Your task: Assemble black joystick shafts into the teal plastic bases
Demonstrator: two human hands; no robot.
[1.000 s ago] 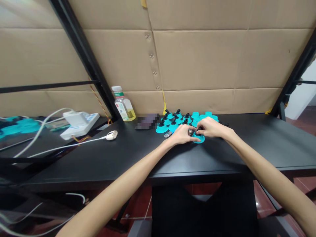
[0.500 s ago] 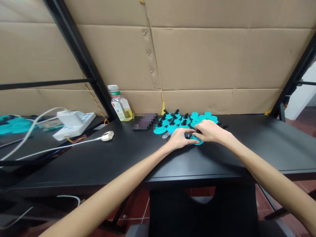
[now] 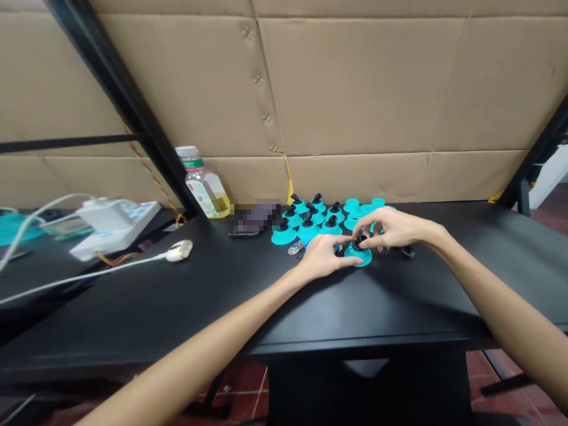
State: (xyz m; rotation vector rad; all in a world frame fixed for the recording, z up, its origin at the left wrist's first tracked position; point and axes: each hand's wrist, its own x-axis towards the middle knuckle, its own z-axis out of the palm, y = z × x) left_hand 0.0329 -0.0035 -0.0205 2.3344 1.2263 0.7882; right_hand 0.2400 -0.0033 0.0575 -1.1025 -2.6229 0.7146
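A teal round flanged piece [image 3: 357, 260] stands on the black table in front of me. My left hand [image 3: 323, 255] grips its left side between thumb and index finger. A black angled fitting [image 3: 358, 242] sits at the top of this piece, and my right hand [image 3: 389, 228] pinches it from above; how deep it is seated cannot be seen. Behind my hands are several teal pieces with black fittings [image 3: 307, 228]. Farther right are teal pieces with no black fitting visible [image 3: 352, 207], partly covered by my right hand. Loose black fittings [image 3: 407, 252] lie beside that hand.
A small metal disc [image 3: 295, 248] lies left of my left hand. Farther left are a dark phone [image 3: 255, 220], a bottle with yellow liquid [image 3: 205, 186], a white cable plug [image 3: 179, 251] and a power strip [image 3: 118, 231]. A cardboard wall [image 3: 355, 89] rises behind the table.
My right hand has lifted and opened slightly around the black fitting, so the fitting and the teal piece show more. My left hand keeps its grip. The camera view has shifted slightly.
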